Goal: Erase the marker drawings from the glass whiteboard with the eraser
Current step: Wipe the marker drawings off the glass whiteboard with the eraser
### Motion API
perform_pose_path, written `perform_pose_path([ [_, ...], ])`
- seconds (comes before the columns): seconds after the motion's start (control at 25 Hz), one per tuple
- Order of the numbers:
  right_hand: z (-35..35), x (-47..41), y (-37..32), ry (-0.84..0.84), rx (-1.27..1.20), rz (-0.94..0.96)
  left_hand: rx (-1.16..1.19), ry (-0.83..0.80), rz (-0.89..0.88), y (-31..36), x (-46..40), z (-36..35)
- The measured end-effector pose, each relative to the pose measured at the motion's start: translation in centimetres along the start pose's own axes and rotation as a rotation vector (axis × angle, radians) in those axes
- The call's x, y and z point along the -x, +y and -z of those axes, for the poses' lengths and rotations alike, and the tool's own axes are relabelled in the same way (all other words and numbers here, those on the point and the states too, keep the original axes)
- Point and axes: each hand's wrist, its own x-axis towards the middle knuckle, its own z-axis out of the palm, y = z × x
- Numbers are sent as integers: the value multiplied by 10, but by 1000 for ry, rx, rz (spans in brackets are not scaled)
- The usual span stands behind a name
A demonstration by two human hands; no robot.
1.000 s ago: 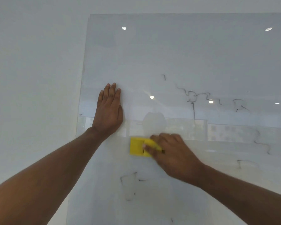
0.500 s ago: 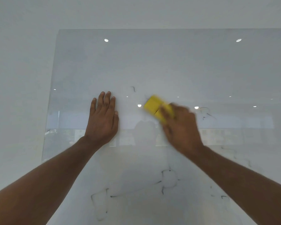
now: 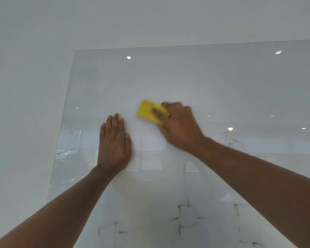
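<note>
A glass whiteboard (image 3: pixel 204 83) hangs on a pale wall and fills most of the view. My right hand (image 3: pixel 179 126) presses a yellow eraser (image 3: pixel 147 110) against the glass near the middle, blurred by motion. My left hand (image 3: pixel 114 145) lies flat on the board, fingers together, just left of and below the eraser. Black marker drawings remain low on the board: a round shape with short lines (image 3: pixel 187 217), a box outline (image 3: pixel 107 229) at lower left, and faint marks (image 3: pixel 231 138) at the right below a light reflection.
The pale wall (image 3: pixel 25 104) surrounds the board on the left and above. The board's left edge (image 3: pixel 64 122) runs slightly slanted. Ceiling light reflections (image 3: pixel 128 57) dot the glass, and a window reflection shows across its middle band.
My right hand swept the eraser from lower centre up to the middle of the board; the squiggles there are gone. The view shifted, and my left hand stayed flat on the glass.
</note>
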Motion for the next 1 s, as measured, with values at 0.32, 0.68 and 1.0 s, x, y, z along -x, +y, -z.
perform_pose_path([
  [0.32,19,-37,49,-91,119,-305,33,1,40,-3,4,0],
  [0.68,37,90,5,-294,-69,437,44,-12,13,-5,4,-1],
  [1.0,80,135,99,-7,219,-586,0,-96,-184,24,7,0],
])
